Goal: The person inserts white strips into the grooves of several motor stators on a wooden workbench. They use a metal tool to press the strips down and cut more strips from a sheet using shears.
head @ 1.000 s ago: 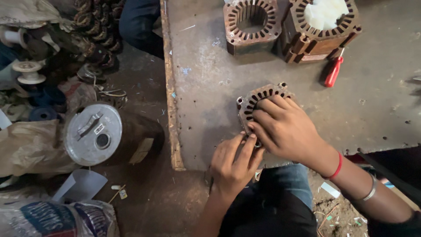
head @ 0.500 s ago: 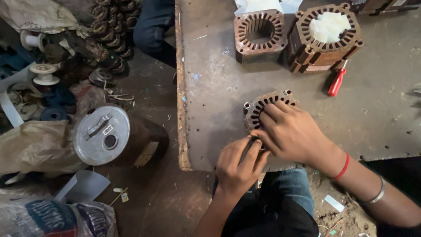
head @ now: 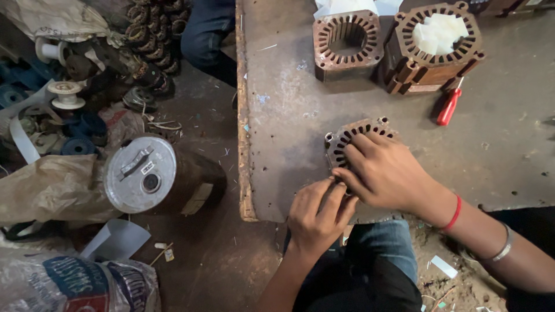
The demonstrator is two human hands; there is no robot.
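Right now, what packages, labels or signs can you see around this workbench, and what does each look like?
Printed sack: floor, bottom left corner; crumpled white plastic with blue and red print.
Metal can: floor beside the table's left edge, lying on its side; round silvery lid, dark body with a pale rectangular label.
Paper bag: floor left of the can; plain brown, crumpled.
No signs or screens visible.

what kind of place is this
Most likely a small motor repair or rewinding workshop. Slotted stator cores stand on a worn metal bench, both hands work on another stator, and wire spools and wound coils lie on the dirt floor.
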